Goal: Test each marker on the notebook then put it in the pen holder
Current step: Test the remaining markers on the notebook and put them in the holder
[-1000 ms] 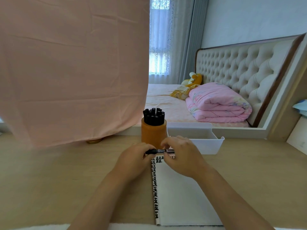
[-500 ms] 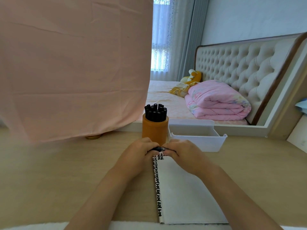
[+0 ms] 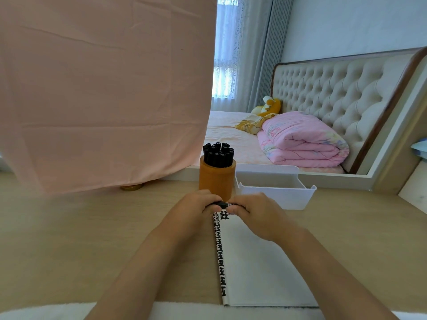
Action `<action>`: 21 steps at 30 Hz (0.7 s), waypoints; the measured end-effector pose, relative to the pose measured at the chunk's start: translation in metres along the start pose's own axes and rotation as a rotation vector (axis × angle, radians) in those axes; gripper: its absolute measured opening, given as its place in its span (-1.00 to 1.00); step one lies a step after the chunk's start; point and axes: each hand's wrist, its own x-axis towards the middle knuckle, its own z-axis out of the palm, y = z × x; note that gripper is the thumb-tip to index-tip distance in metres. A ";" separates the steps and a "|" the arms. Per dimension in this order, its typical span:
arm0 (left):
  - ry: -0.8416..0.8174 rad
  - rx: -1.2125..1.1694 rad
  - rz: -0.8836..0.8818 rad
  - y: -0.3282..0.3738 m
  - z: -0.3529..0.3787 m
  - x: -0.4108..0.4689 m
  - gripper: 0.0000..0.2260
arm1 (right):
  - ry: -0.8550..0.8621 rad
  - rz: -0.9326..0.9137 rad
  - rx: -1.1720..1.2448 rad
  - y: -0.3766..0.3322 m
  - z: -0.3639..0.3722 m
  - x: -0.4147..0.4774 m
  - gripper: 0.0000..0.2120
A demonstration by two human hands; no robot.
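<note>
- I see a pink sheet (image 3: 104,88) hanging over the left half of the view, its lower edge reaching down to the far side of the worktop (image 3: 69,239).
- The pale wooden worktop carries everything I am working with.
- Beyond it stands a bed with a tufted headboard (image 3: 335,93), a folded pink quilt (image 3: 300,139) lying on it.
- The notebook (image 3: 261,262) lies flat on the worktop in front of me, a blank white page up and a black-and-white patterned strip down its left edge.
- A white plastic bin (image 3: 277,195) sits just beyond the notebook, to the right of the pen holder.
- My left hand (image 3: 196,211) and right hand (image 3: 256,215) meet over the notebook's far end; each grip is curled tight on one end of the marker.
- The orange pen holder (image 3: 217,181) stands upright just behind my hands, packed with black markers (image 3: 218,153).
- The marker (image 3: 223,204) I am holding lies crosswise between my hands; only a short black stretch shows, and I cannot tell whether its cap is on.
</note>
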 end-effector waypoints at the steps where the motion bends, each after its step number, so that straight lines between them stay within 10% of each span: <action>1: 0.001 0.004 0.009 -0.001 0.001 -0.001 -0.84 | -0.024 0.030 0.024 0.001 0.000 0.000 -0.76; 9: -0.065 -0.037 -0.158 -0.008 -0.007 -0.007 -0.80 | 0.166 -0.157 -0.175 0.014 -0.011 -0.001 -0.91; 21: 0.069 0.241 -0.273 -0.029 0.016 -0.011 -0.74 | -0.041 0.151 0.621 0.011 -0.024 -0.002 -0.64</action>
